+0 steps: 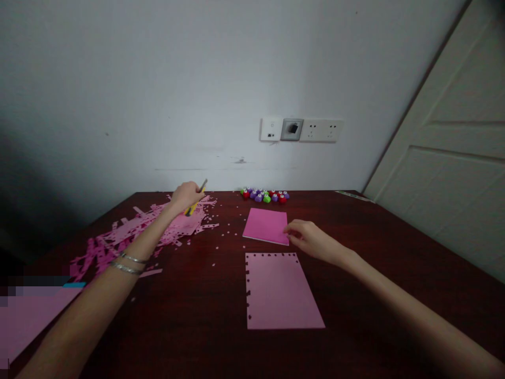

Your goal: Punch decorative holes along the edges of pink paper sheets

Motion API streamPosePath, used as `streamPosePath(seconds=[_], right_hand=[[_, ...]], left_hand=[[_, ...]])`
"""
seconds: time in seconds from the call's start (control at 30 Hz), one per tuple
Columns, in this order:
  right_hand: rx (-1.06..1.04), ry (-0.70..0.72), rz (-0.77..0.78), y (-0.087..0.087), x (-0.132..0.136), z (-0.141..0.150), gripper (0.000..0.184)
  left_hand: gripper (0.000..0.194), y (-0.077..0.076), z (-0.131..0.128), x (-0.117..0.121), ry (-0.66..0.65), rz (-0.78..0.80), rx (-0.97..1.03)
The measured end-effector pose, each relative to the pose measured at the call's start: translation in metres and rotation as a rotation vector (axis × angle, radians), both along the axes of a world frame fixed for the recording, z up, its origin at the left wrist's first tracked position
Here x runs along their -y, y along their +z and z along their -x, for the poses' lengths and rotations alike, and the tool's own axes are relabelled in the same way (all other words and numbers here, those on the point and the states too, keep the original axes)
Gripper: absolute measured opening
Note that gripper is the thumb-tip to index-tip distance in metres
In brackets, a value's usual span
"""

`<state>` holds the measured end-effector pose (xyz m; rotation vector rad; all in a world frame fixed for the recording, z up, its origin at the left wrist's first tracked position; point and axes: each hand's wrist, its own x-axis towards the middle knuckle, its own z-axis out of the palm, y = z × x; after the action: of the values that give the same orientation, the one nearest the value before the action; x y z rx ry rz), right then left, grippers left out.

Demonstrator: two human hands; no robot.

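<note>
My left hand (186, 196) is closed around a yellow utility knife (193, 208) with a dark lower end and a grey tip. It is above a heap of pink paper strips and scraps (130, 230). My right hand (305, 235) has its fingers bent together at the right edge of a bright pink square stack of paper (266, 225), thumb and forefinger touching it. Nearer to me lies a pale pink sheet (279, 295) with small holes and notches along its top and left edges.
Several small red, green and purple objects with white tops (266, 198) stand at the table's back edge. Another pink sheet (35, 316) lies at the left front. Tiny scraps dot the dark red table (189, 321). Behind it, the wall holds sockets (320, 131).
</note>
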<state>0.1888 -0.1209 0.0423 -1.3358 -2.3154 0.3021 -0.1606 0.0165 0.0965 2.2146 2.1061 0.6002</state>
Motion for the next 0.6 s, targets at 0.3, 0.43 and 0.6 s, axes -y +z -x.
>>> streamPosePath(seconds=[0.3,0.43,0.6], right_hand=[[0.034,0.079,0.229,-0.014,-0.001,-0.011,0.020],[0.028,0.103,0.305,-0.013,-0.001,-0.008,0.022],[0.041,0.115,0.362,-0.017,-0.006,-0.008,0.023]], left_hand=[[0.036,-0.053,0.058,-0.021,0.169,0.275,-0.454],[0.040,-0.060,0.054,-0.021,0.161,0.272,-0.454],[0.034,-0.045,0.030,-0.010,0.143,0.238,-0.457]])
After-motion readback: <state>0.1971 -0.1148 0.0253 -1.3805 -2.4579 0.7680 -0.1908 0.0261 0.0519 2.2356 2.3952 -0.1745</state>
